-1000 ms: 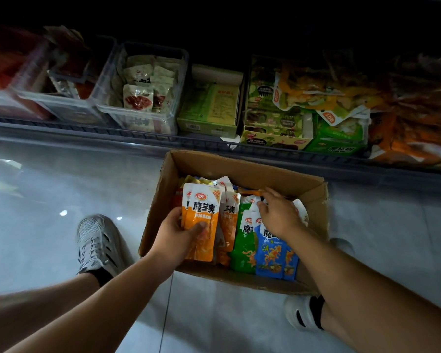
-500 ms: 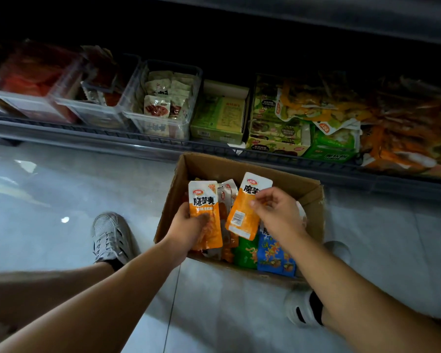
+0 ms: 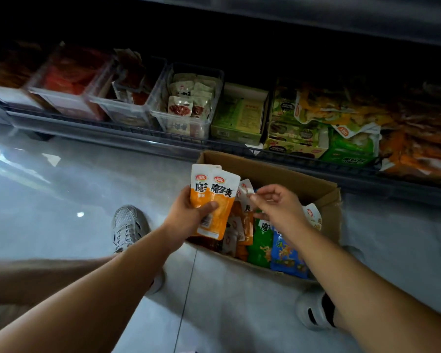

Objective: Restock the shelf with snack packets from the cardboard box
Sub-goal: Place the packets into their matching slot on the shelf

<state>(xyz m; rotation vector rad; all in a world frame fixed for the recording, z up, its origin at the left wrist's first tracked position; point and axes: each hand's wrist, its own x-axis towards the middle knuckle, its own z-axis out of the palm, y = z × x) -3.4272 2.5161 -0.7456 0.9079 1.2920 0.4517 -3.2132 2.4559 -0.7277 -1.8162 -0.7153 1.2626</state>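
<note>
Grips two orange snack packets point(image 3: 215, 197) in the left hand point(image 3: 189, 217), thumb across the fronts. Just right of this grip, right hand point(image 3: 280, 210) loosely curled at a white packet top point(image 3: 246, 192); cannot tell whether pinching. Below both, cardboard box point(image 3: 303, 179) with more packets; beyond, the shelf point(image 3: 163, 138).

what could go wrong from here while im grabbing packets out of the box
1. The left hand holds two orange packets fanned under one thumb; adding a third could let one slip.
2. The box holds a green packet and a blue packet beside orange ones, and the shelf is dim, so one might land in the wrong spot.
</note>
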